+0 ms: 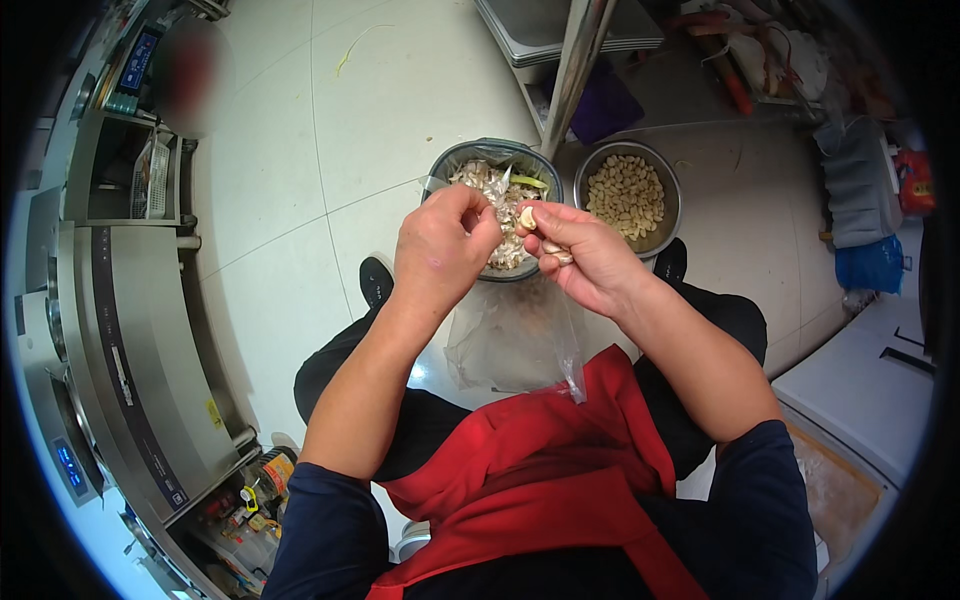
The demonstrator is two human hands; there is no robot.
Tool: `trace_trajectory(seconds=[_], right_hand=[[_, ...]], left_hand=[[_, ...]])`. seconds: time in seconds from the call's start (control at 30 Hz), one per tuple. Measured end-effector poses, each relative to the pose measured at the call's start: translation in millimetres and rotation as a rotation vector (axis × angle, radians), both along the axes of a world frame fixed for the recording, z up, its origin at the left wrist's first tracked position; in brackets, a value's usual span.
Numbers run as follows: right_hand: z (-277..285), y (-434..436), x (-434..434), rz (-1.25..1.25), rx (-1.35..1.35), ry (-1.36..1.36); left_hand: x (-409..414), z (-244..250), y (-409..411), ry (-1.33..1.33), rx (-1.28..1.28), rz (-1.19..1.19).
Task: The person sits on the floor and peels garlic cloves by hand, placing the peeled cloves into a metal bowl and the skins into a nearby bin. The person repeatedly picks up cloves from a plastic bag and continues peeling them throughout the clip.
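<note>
Over a lined bin, my right hand [589, 251] pinches a pale garlic clove [528, 218] between thumb and index finger. More cloves in their skins [556, 253] are tucked in its curled fingers. My left hand [448, 244] hovers just beside it, back upward, thumb and fingertips drawn together. Whether anything is between those fingertips is hidden. Below both hands, the dark bin [556, 174] contains garlic skins [480, 176] and a green-yellow stalk [528, 181]. To its right stands a steel bowl [675, 196] of peeled garlic cloves [625, 196].
A clear plastic bag [510, 337] hangs between my knees. Behind the bin rises a metal table leg [574, 82], near stacked trays [510, 34]. Steel kitchen equipment [150, 337] lines the left side, bottles [266, 476] below it. A white appliance [847, 382] stands at right.
</note>
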State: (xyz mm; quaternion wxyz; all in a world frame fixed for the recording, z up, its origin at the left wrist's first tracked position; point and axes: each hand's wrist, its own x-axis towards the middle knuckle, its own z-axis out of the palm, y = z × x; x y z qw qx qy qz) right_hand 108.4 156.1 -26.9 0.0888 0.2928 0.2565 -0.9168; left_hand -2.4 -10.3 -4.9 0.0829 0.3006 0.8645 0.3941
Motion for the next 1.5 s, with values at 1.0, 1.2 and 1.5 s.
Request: trace_trajectory(seconds=[1.0, 1.2, 1.5], right_hand=[[-7, 0, -1, 0.033, 0.064, 0.012], [-8, 0, -1, 0.040, 0.050, 0.031], [-12, 1, 2, 0.064, 0.066, 0.033]], left_hand=[[8, 1, 1, -0.043, 0.013, -0.195], [10, 4, 2, -0.054, 0.059, -0.185], [10, 5, 2, -0.093, 0.020, -0.195]])
